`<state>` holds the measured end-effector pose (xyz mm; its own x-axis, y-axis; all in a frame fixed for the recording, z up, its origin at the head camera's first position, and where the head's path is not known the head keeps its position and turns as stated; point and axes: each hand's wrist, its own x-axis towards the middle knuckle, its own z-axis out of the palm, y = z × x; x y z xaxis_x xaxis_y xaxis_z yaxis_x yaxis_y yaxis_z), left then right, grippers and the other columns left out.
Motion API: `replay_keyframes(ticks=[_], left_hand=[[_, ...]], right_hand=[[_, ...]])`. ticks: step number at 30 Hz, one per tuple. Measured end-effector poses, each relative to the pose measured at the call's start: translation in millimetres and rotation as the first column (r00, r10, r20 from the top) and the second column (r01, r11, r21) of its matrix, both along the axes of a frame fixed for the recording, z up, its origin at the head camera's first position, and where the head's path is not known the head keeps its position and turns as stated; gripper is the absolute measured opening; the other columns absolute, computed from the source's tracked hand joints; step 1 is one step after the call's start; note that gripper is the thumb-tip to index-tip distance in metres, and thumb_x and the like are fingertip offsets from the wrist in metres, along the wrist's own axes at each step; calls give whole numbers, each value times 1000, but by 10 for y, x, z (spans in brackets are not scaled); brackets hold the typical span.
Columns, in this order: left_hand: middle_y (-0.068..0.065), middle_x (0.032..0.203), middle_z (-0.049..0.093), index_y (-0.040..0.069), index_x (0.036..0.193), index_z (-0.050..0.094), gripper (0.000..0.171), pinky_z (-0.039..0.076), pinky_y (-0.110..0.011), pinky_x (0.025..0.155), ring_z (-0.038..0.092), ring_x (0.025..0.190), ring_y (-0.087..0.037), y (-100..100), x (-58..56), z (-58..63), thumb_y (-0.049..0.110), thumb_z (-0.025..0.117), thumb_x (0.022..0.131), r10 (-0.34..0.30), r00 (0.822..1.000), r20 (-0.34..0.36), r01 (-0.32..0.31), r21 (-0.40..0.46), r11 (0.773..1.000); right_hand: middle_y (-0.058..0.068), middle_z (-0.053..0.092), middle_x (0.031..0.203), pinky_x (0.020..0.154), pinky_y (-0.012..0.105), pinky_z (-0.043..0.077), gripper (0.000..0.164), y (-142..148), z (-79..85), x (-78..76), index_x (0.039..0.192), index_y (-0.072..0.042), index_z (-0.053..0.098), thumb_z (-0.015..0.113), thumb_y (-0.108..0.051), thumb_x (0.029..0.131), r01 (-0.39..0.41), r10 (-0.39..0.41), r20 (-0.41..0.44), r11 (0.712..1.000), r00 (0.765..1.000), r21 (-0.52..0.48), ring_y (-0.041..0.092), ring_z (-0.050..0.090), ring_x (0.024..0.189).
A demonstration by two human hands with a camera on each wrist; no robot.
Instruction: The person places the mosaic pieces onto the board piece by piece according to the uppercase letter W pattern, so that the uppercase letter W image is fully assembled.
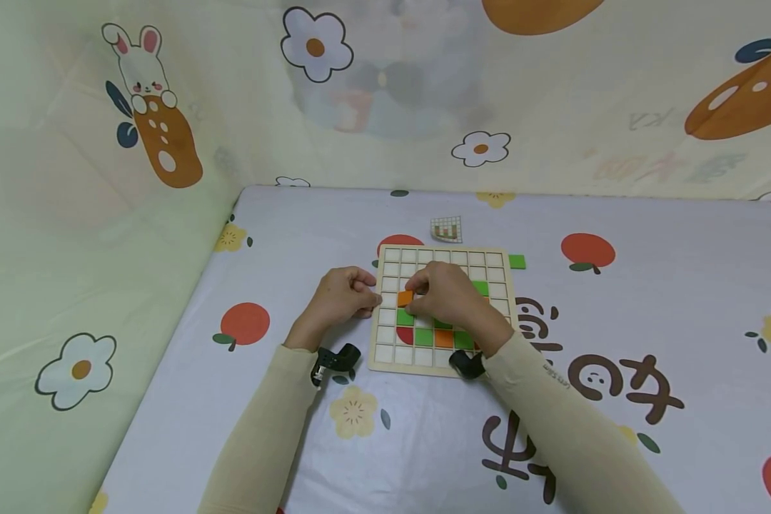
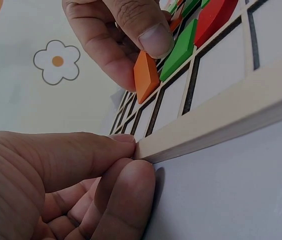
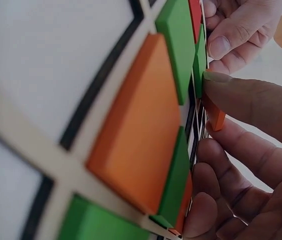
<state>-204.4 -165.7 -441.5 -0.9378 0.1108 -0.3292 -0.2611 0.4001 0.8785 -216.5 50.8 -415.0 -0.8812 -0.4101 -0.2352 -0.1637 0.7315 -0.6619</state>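
Note:
A wooden grid board [image 1: 385,362] lies flat, several of its square cells filled with coloured tiles. Between thumb and fingertip, my right hand [image 1: 448,291] pinches an orange square tile [image 1: 405,299] over the board's left part. In the left wrist view that orange tile [image 2: 146,79] tilts up beside a green tile [image 2: 181,50], with a red piece [image 2: 215,21] beyond. My left hand [image 1: 340,295] holds the board's left edge with thumb and curled index finger. Closer in the right wrist view sits another orange tile [image 3: 141,125]; my right hand hides some cells.
A loose green tile [image 1: 517,262] lies by the board's upper right corner. Behind the board is a small transparent card [image 1: 446,229] with a printed grid pattern. The printed cloth [image 1: 668,285] covers the table, and patterned sheets rise at the back and left.

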Motion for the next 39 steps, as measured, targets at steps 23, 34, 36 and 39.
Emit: replay_keyframes(ticks=[23,34,36,39], left_hand=[[-9,87,69,-1,115,67,27,61,-24,63,68,68,-14,7,1,13,3,77,91,-4,1000,-1,4,10,1000],[-9,87,68,-1,116,66,27,62,-25,63,69,68,-14,13,3,14,3,77,92,-6,1000,-2,6,5,1000],[-9,87,68,-1,116,66,27,62,-25,64,68,68,-14,12,5,21,3,77,92,-6,1000,-1,6,5,1000],[-9,87,68,-1,117,66,28,62,-25,64,68,68,-14,12,5,27,3,77,92,-8,1000,3,8,4,1000]], right_hand=[[8,71,117,93,41,54,36,0,-1,8,122,-5,76,84,-17,88,6,-6,5,1000,1000,-8,24,61,105],[9,71,113,92,40,54,28,37,10,10,120,-4,77,72,-7,92,-27,27,-15,999,1000,-24,24,62,101],[10,71,114,92,40,55,28,44,13,10,120,-4,76,68,-5,93,-35,35,-21,999,999,-30,25,63,101],[10,71,115,93,41,56,28,49,7,8,120,-3,76,66,-3,94,-38,37,-25,999,999,-34,25,64,103]])
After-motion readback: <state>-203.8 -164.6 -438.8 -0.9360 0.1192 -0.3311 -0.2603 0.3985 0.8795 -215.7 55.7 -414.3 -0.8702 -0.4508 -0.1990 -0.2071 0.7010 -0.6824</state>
